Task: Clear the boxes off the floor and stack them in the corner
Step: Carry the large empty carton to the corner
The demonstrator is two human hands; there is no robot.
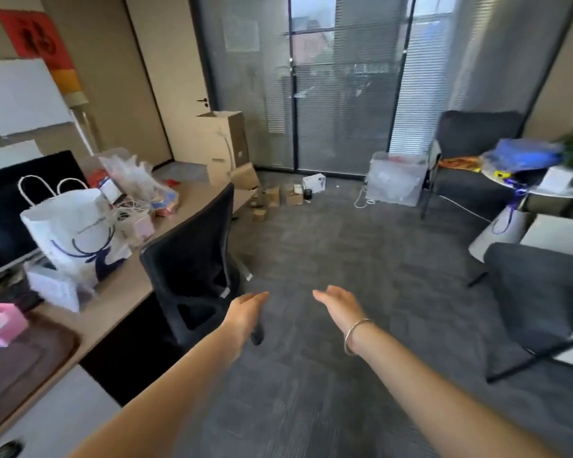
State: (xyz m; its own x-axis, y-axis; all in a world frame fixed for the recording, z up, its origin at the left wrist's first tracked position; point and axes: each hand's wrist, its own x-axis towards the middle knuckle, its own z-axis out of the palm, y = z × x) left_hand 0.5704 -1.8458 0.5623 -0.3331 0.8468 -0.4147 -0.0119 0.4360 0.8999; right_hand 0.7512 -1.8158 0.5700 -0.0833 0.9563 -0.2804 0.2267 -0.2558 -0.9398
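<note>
Several small brown cardboard boxes [273, 196] lie scattered on the grey carpet at the far left of the room, beside a white box [314, 182]. A tall open cardboard box [227, 145] stands in the corner by the door, with a tilted brown box [245, 176] leaning at its foot. My left hand [247, 314] and my right hand [339, 304] reach forward over the carpet, both with straight fingers and holding nothing. They are far short of the boxes. A thin bracelet circles my right wrist.
A black office chair [192, 262] stands just left of my left hand at a cluttered desk [119, 292] with a white paper bag [73, 233]. Dark armchairs [543, 292] and a round table [543, 190] fill the right. A clear plastic bag [396, 178] sits by the glass wall.
</note>
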